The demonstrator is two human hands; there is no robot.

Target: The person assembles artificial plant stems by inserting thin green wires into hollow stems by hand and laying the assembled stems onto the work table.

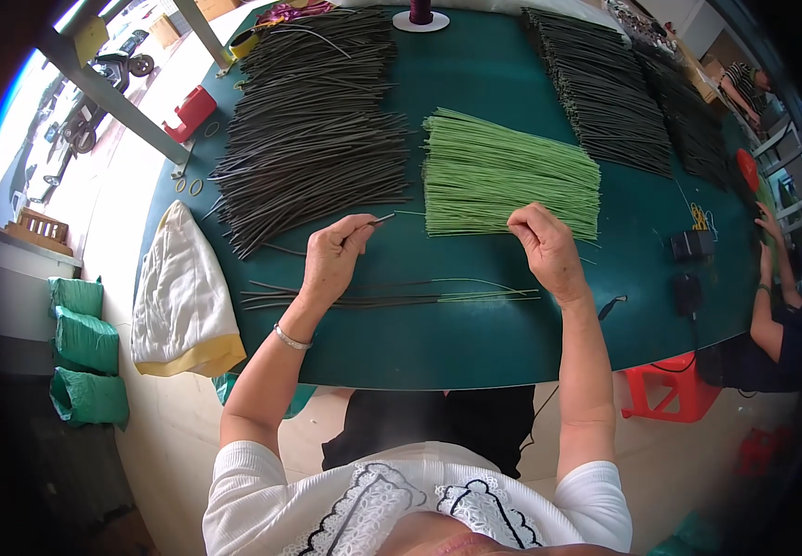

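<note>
My left hand (334, 256) pinches a thin black tube, whose end shows just right of the fingertips. A thin green stick runs from near that end toward the green pile. At the near right edge of the pile of green sticks (508, 176), my right hand (549, 250) is closed; what it grips is too small to make out. Left of the green sticks lies a large pile of black tubes (318, 153). Between my forearms, several black tubes with green ends (392, 299) lie on the table.
More black tubes (600, 93) lie at the back right of the green table (475, 357). A white cloth (185, 287), a red tape dispenser (191, 113) and a purple spool (420, 17) sit around the edges. At far right is a co-worker's arm (768, 315), near a black box (691, 245).
</note>
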